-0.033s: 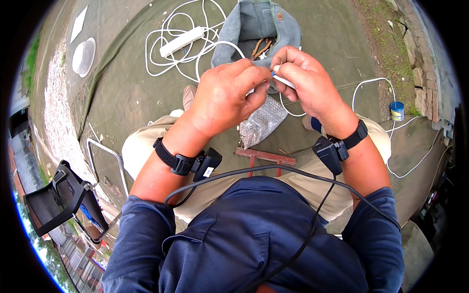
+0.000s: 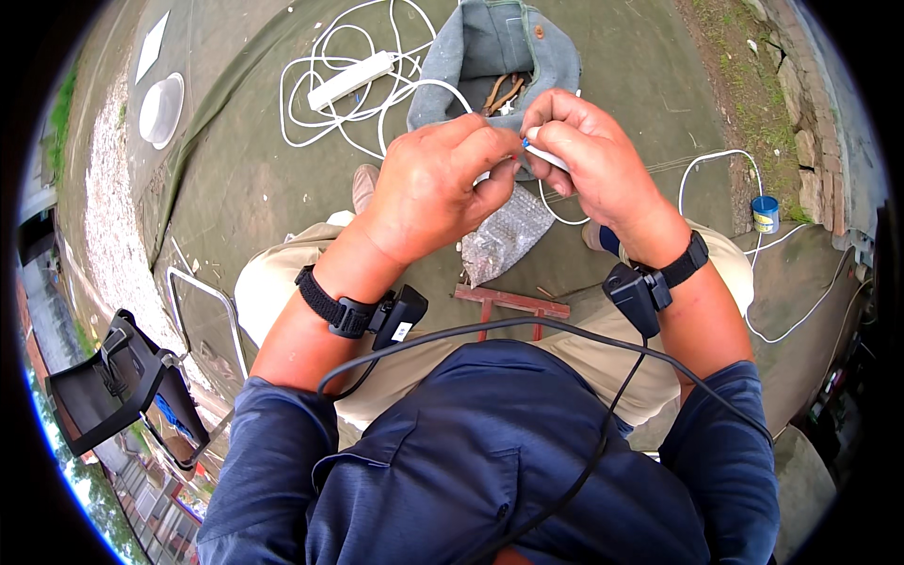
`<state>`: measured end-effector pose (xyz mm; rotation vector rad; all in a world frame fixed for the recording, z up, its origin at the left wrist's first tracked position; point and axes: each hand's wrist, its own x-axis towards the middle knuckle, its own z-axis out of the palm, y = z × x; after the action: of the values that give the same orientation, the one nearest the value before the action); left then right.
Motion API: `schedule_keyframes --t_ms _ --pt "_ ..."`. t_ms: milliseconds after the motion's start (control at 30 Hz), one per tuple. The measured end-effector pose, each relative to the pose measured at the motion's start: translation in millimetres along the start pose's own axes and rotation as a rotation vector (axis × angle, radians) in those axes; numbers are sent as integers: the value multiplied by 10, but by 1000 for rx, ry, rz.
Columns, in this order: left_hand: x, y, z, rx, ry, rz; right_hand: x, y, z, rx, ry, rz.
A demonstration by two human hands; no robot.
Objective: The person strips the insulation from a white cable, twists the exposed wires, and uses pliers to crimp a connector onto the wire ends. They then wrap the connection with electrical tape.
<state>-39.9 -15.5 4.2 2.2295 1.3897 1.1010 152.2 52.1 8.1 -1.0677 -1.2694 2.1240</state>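
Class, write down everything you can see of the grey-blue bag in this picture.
The grey-blue bag looks like thick, soft cloth, with floppy sides and a small orange-brown round spot. It rests on the green sheet, mouth open, with a brown-handled tool inside. The left hand and right hand hide part of its near side; a white cable crosses in front. Whether hands or cable touch it is unclear.

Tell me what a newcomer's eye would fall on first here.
First, the left hand and right hand at upper centre, their fingertips nearly meeting, the right pinching a white cable. Just beyond them lies an open grey-blue bag holding a brown-handled tool, with a white power strip among looped cord to its left. Off to the right, a small blue can stands out.
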Motion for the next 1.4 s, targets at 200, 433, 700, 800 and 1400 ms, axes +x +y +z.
schedule_keyframes --t_ms 200,433,700,800,1400 --pt "-34 7 32 -66 41 -106 -33 -51 20 18 -11 -23" --pt "-49 -31 31 -129 63 -126 -47 -31 10 82 2 -79" --pt "-63 63 16 -730 37 -518 -37 -45 4 94 -22 -145" --pt "-12 145 -40 -1086 -31 -749 -37 -30 -22 76 -54 -171" --pt "3 25 -193 -1032 -94 -772 -84 -40 -35 -36 -95 -178"
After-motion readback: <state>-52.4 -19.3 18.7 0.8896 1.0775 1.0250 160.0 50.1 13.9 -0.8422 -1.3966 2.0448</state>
